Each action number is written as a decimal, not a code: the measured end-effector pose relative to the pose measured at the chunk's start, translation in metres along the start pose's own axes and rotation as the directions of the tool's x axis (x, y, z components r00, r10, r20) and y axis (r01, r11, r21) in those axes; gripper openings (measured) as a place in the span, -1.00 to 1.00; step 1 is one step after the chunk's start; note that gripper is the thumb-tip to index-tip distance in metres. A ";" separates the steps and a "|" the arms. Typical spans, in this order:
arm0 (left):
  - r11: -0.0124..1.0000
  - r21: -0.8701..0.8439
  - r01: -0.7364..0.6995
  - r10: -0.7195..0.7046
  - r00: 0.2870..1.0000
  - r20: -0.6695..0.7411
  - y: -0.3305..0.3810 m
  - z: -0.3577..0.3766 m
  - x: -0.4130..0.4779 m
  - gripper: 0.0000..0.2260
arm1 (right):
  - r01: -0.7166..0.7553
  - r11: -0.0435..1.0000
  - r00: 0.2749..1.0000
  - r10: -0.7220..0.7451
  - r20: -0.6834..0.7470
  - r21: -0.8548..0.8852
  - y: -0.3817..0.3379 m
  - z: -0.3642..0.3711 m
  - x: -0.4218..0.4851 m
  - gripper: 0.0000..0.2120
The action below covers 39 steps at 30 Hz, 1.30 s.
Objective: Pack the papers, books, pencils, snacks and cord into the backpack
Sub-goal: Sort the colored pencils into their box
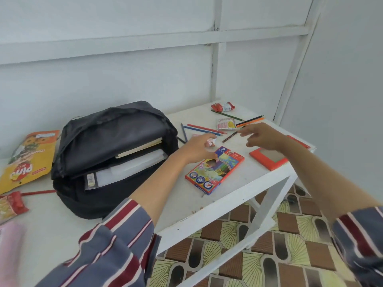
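The black backpack [107, 146] lies open on the white table [207, 206], with books and papers showing in its mouth. My left hand [196, 151] hovers just right of the bag, above the coloured pencil box [214, 170], and its fingertips pinch a small pink item [210, 143]. My right hand [262, 136] pinches the upper end of a dark brown pencil [230, 137], whose other end rests on the table. Loose pencils lie beyond: a blue and red pair [204, 129], a green one [227, 115], an orange and black pair [249, 121].
Small snack packets [223, 106] [226, 123] lie at the table's far end. A red-framed board [269, 158] sits at the right edge. Left of the bag are a yellow snack bag [27, 158], a red packet [12, 204] and a red pencil [38, 192]. Patterned floor lies below.
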<state>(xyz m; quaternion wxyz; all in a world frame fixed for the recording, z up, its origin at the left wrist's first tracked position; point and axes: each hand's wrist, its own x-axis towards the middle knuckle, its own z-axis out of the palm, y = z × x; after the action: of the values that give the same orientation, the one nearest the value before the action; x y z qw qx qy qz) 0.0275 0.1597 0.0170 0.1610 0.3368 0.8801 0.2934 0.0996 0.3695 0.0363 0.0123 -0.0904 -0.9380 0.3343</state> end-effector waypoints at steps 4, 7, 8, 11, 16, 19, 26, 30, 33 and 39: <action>0.994 0.004 0.107 -0.107 0.991 0.081 0.003 0.027 0.030 -0.28 | -0.067 0.995 0.993 0.074 0.088 -0.080 0.050 -0.021 0.012 -0.44; 0.983 0.096 0.155 -0.164 0.982 0.098 0.006 0.043 0.050 -0.15 | -0.075 0.987 0.970 0.105 0.220 -0.141 0.079 -0.036 0.020 -0.36; 0.977 0.126 0.171 -0.184 0.978 0.097 0.007 0.047 0.056 -0.11 | -0.068 0.982 0.959 0.113 0.260 -0.175 0.087 -0.040 0.023 -0.33; 0.954 0.190 0.232 -0.252 0.964 0.087 0.010 0.057 0.068 -0.01 | -0.042 0.959 0.922 0.146 0.359 -0.281 0.104 -0.049 0.031 -0.20; 0.924 0.264 0.278 -0.317 0.941 0.116 0.016 0.064 0.070 0.07 | 0.095 0.830 0.861 0.209 0.464 -0.550 0.118 -0.048 0.045 -0.04; 0.922 0.289 0.257 -0.304 0.944 0.130 0.018 0.065 0.072 0.07 | 0.237 0.746 0.852 0.149 0.502 -0.623 0.118 -0.041 0.049 0.02; 0.946 0.245 0.213 -0.261 0.948 0.184 0.012 0.056 0.078 0.05 | 0.283 0.803 0.877 0.004 0.480 -0.524 0.115 -0.033 0.056 -0.08; 0.957 0.212 0.198 -0.241 0.950 0.201 0.004 0.052 0.081 0.02 | 0.294 0.829 0.889 -0.053 0.455 -0.477 0.111 -0.024 0.059 -0.10; 0.960 0.194 0.200 -0.242 0.945 0.219 0.001 0.051 0.082 0.00 | 0.276 0.849 0.892 -0.052 0.449 -0.450 0.106 -0.017 0.062 -0.09; 0.970 0.174 0.170 -0.209 0.949 0.234 -0.002 0.051 0.082 0.01 | 0.126 0.965 0.910 -0.020 0.415 -0.230 0.116 -0.030 0.062 -0.20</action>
<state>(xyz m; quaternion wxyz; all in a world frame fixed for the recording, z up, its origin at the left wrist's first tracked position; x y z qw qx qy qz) -0.0082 0.2351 -0.0307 0.2725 0.2961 0.9007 0.1636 0.0601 0.4872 -0.0151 -0.1832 0.0161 -0.9572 0.2233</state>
